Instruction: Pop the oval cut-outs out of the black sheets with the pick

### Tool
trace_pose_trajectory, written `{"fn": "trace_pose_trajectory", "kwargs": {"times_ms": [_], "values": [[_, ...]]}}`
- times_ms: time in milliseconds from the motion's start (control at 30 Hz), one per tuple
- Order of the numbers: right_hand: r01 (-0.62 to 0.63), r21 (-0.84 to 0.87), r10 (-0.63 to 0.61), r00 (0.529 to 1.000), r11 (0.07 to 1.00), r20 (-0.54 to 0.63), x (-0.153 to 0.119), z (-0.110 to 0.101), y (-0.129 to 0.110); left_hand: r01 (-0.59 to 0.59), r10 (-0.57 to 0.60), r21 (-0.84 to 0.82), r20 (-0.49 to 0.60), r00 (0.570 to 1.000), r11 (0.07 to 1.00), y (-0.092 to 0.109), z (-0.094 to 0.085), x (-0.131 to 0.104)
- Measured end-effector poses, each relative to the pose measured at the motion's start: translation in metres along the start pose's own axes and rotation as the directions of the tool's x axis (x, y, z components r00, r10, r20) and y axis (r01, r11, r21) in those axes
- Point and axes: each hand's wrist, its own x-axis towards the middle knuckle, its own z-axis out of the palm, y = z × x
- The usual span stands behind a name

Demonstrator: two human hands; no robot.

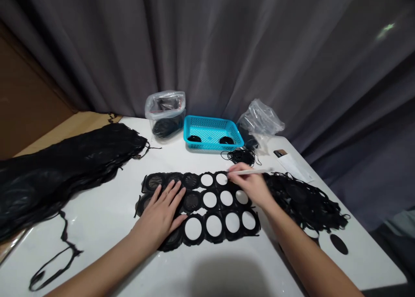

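A black sheet (207, 211) with three rows of round places lies on the white table. Several circles toward its right show white, while those at the left are filled with dark material. My left hand (165, 208) rests flat on the sheet's left part, fingers spread. Over the upper right of the sheet, my right hand (248, 182) grips a thin white pen-like tool (256, 171), its tip near a white circle in the top row. Part of that row is hidden beneath my right hand.
Black material (65, 167) is heaped at the left; black scraps (304, 199) lie at the right beside a black disc (339, 244). Behind stand a blue basket (214, 146), a clear container (166, 115) and a plastic bag (262, 117). Black cords (241, 157) lie before the basket.
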Motion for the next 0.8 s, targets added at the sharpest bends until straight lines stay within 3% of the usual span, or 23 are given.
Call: {"fn": "trace_pose_trajectory", "kwargs": {"times_ms": [100, 233, 800], "values": [[0.011, 0.14, -0.045, 0.969, 0.99, 0.242, 0.03, 0.053, -0.006, 0.007, -0.008, 0.015, 0.016, 1.0, 1.0, 0.003, 0.006, 0.003], [-0.037, 0.21, -0.053, 0.911, 0.977, 0.409, 0.044, 0.087, 0.0, 0.009, -0.009, 0.022, 0.005, 1.0, 1.0, 0.005, 0.011, 0.0], [0.018, 0.146, -0.076, 0.912, 0.989, 0.402, 0.041, 0.098, 0.009, 0.028, -0.028, -0.022, 0.005, 1.0, 0.999, 0.008, 0.014, -0.003]]}}
